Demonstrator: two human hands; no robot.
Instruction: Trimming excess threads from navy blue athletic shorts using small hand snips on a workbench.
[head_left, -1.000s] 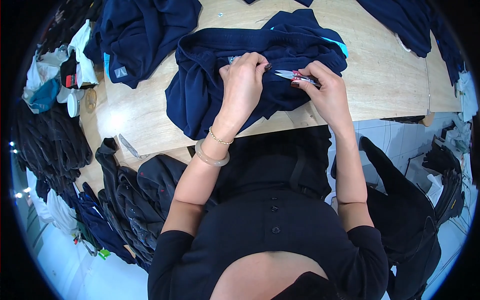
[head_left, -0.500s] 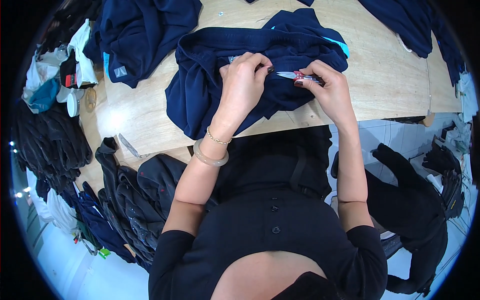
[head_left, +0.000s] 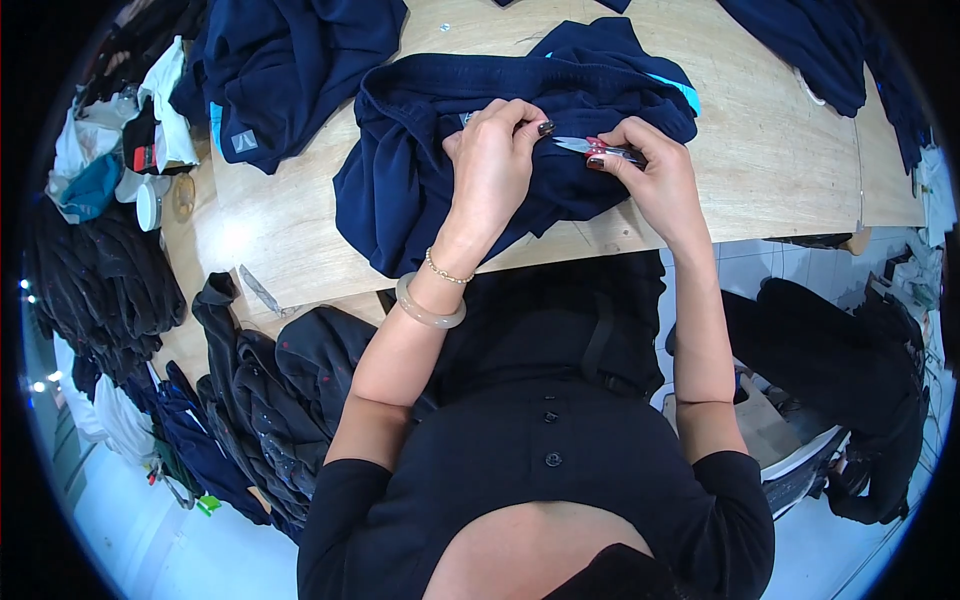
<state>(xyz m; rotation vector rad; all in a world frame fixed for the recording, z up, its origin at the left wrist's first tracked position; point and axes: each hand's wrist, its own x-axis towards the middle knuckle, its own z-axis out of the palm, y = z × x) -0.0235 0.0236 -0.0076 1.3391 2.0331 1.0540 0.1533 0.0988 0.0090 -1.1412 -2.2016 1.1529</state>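
A navy garment (head_left: 400, 190) with a gathered waistband and a light-blue patch lies bunched on the wooden table in front of me. Over its middle, my left hand (head_left: 495, 155) is closed in a pinch, thumb against fingertips; whatever is between them is too small to make out. To its right, my right hand (head_left: 650, 170) grips a pair of red-handled thread snips (head_left: 598, 146). The pointed blades face left toward the pinched fingertips, a small gap away from them, above the dark cloth.
Another navy garment (head_left: 300, 70) lies at the far left of the table (head_left: 770, 150), and more navy cloth (head_left: 800, 50) at the far right. Dark garments (head_left: 100, 270) are heaped on the left, beside a round white lid (head_left: 148, 206). Someone in black (head_left: 850, 350) is at my right.
My left hand has shifted slightly right and its wrist has turned a little. The snips stay almost in place. At my right, the person in black has moved, uncovering a grey seat-like surface.
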